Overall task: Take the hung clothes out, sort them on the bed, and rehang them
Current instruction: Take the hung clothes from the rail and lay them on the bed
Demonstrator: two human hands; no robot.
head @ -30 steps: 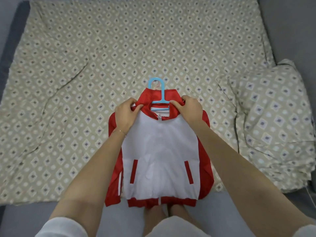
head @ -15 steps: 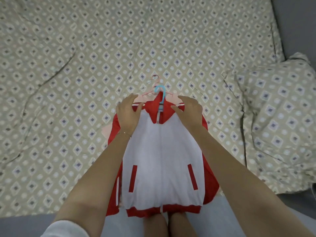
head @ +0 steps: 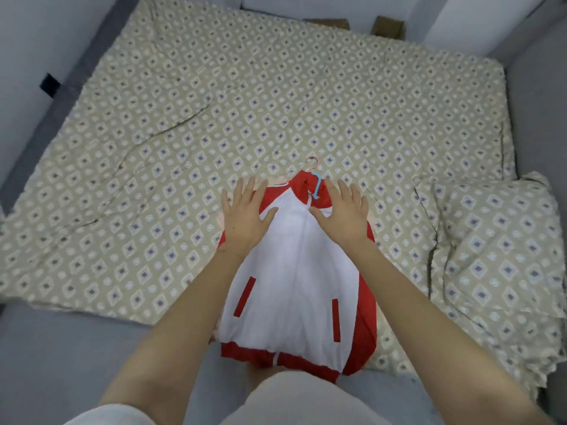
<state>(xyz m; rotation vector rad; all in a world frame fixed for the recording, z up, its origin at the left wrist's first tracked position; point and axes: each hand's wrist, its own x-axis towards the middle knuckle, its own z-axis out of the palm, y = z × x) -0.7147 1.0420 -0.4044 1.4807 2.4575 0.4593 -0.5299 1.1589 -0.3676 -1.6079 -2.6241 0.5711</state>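
A bed with a beige diamond-patterned cover fills the view from above. At the middle of its near edge, the person's left hand lies flat on the left shoulder of a red and white jacket, fingers straight and spread wide. The jacket lies face up, hem towards the person, on a blue hanger. A pink hanger's hook pokes out beyond the collar. The right hand, fingers also spread wide, rests on the jacket's right shoulder. A matching pillow sits at the bed's right edge.
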